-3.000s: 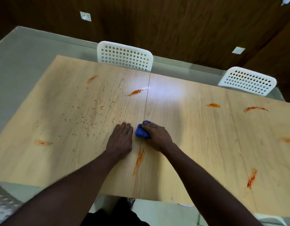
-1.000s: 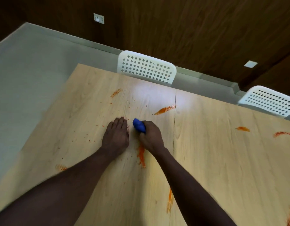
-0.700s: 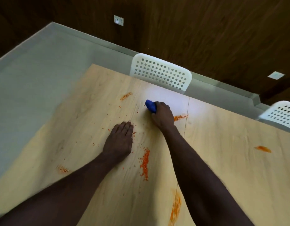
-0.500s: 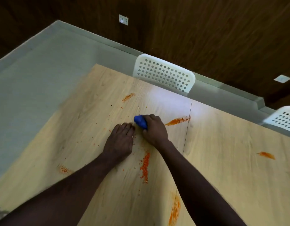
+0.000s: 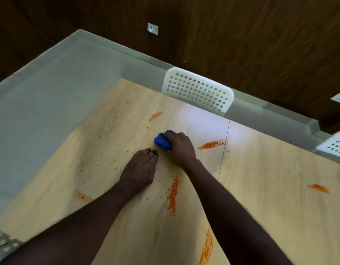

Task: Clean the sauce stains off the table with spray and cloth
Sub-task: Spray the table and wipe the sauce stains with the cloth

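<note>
**Sauce-marked tabletop wiped with bunched blue cloth**

Nearest the front edge of the tabletop (image 5: 260, 188), a long orange smear (image 5: 207, 247) is seen unwiped beside the seam between the two boards, and a crumbly streak of sauce (image 5: 172, 197) lies just beyond it, between the two forearms. The left hand (image 5: 139, 172) is laid flat, palm down and fingers together, holding nothing; it is judged to be pressed there as a brace so that weight can be put behind the wiping arm. Just beyond it and a little toward the seam, the right hand (image 5: 178, 148) is closed over a wadded blue cloth (image 5: 161, 142), knuckles raised and wrist bent, the cloth pushed against the wood amid scattered orange specks. The bunched grip is judged to concentrate pressure on the marks. A further smear (image 5: 212, 144) is left by the seam, another (image 5: 155, 116) toward the far edge, one (image 5: 81, 196) near the left edge and one (image 5: 318, 188) toward the right. No spray bottle is seen. A white perforated chair (image 5: 197, 90) stands at the far edge.
</note>
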